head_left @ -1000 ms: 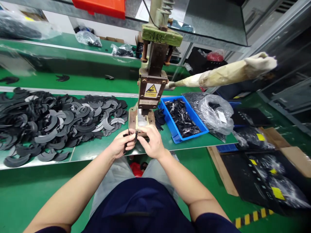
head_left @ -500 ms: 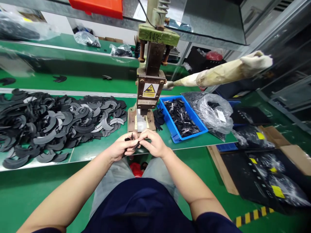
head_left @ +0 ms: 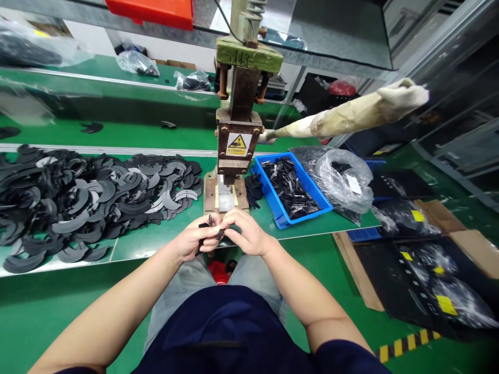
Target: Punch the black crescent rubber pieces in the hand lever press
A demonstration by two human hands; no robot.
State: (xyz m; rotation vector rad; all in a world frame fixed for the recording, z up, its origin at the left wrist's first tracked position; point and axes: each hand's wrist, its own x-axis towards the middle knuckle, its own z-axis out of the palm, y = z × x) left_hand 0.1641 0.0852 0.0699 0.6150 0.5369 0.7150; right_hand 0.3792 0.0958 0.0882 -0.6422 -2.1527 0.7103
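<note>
small black part (head_left: 220, 235) is held up between the two hands, just off the near edge of the table (head_left: 163, 236), near side of the press (head_left: 239, 143). the left hand (head_left: 195, 240) is closed around it and on another dark piece (head_left: 202, 226) in the same grasp; the right hand (head_left: 248, 234) has its thumb and fingers narrowed on the part's right end. how the two pieces meet is too small to tell.

as for progress, this part looks to be midway through handling: it is in the hands, not in the press, whose pale block (head_left: 226, 201) has no dark piece on it. to the right, a blue bin (head_left: 268, 201) is well filled with narrow black parts; whether those are done or waiting i cannot tell. to the left, a big heap of curved dark pieces (head_left: 97, 197) lies loose, so much seems left.
</note>
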